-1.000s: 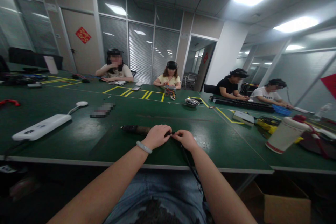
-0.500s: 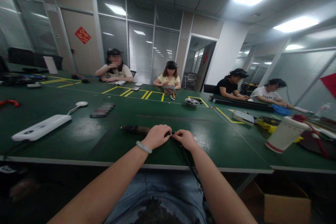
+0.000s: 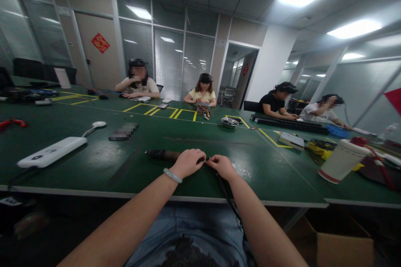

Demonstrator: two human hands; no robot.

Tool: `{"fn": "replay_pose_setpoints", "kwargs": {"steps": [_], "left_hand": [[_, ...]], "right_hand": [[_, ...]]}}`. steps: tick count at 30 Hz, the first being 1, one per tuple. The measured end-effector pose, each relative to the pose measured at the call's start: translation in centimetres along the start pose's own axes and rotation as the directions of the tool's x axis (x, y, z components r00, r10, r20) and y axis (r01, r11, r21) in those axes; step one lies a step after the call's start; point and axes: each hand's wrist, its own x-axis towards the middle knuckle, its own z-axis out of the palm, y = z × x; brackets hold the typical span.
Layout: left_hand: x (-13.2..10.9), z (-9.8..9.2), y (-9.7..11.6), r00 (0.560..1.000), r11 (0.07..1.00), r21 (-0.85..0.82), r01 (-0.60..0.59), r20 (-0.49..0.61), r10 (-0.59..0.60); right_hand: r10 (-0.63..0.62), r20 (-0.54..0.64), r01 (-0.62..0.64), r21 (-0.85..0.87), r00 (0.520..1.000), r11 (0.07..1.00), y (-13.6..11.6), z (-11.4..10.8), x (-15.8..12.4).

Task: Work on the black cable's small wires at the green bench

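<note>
My left hand (image 3: 188,162) is closed around the right end of a dark, rod-shaped tool (image 3: 161,154) that lies on the green table (image 3: 94,162). My right hand (image 3: 222,164) pinches a small metal part at the tool's tip, where a black cable (image 3: 226,194) runs from it over the table edge toward my lap. The two hands nearly touch. A pale bracelet (image 3: 172,175) circles my left wrist.
A white power bank (image 3: 52,152) with a round white puck (image 3: 97,124) lies at left. A white cup with a red lid (image 3: 340,160) stands at right, near yellow items. A metal bowl (image 3: 229,122) sits mid-table. Several people work along the far side. A cardboard box (image 3: 343,250) sits below right.
The view has shifted very slightly; my hands hold the same pose on the tool and its tip.
</note>
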Motion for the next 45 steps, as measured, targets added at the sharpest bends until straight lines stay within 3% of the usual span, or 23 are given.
{"fn": "replay_pose_setpoints", "kwargs": {"steps": [28, 45], "left_hand": [[-0.01, 0.23, 0.0, 0.999, 0.999, 0.008, 0.045, -0.013, -0.045], [0.06, 0.22, -0.1, 1.0, 1.0, 0.0, 0.002, -0.012, -0.002]], "right_hand": [[0.0, -0.001, 0.0, -0.013, 1.0, 1.0, -0.25, -0.01, -0.1], [-0.013, 0.001, 0.013, 0.004, 1.0, 1.0, -0.08, 0.04, -0.02]]}}
